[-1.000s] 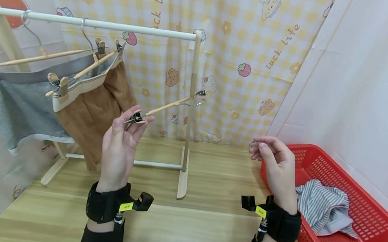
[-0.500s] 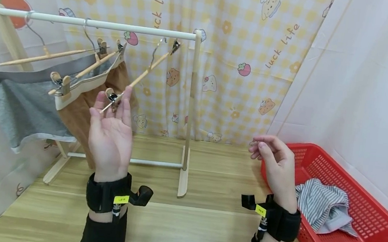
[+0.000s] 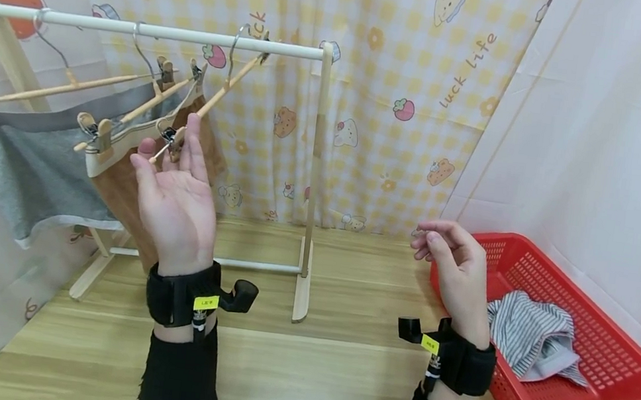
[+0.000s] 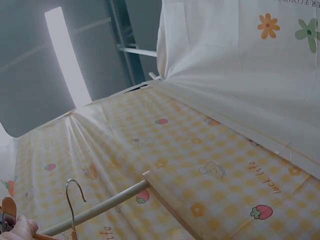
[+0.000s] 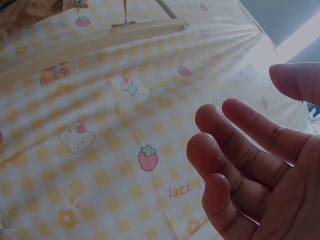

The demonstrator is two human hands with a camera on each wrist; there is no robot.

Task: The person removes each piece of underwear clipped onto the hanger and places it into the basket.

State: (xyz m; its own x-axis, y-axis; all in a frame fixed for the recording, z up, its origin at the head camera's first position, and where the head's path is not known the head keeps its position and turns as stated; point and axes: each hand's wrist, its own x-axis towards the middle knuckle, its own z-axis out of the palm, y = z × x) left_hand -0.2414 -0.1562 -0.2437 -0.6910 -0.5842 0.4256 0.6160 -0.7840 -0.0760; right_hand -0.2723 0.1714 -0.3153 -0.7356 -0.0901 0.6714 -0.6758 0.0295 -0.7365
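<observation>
An empty wooden clip hanger (image 3: 216,97) hangs by its metal hook (image 4: 74,199) on the white rail (image 3: 155,31) of a small clothes rack. It slants down to the left. My left hand (image 3: 173,148) is raised with the palm toward me and the fingers straight, and its fingertips touch the hanger's lower clip end (image 3: 169,137). My right hand (image 3: 432,237) hovers to the right of the rack post (image 3: 314,179), left of a red basket (image 3: 606,368). Its fingers (image 5: 240,160) are loosely curled and hold nothing.
Two more hangers on the rail carry a grey garment (image 3: 19,163) and a brown garment (image 3: 130,183). A striped cloth (image 3: 532,333) lies in the basket. The rack stands on a wooden table (image 3: 322,380) with patterned curtains behind and a white wall at right.
My left hand lifted the empty hanger up and left and its hook now sits over the rail. The fingers went from pinching the clip end to straight. The right hand stayed put.
</observation>
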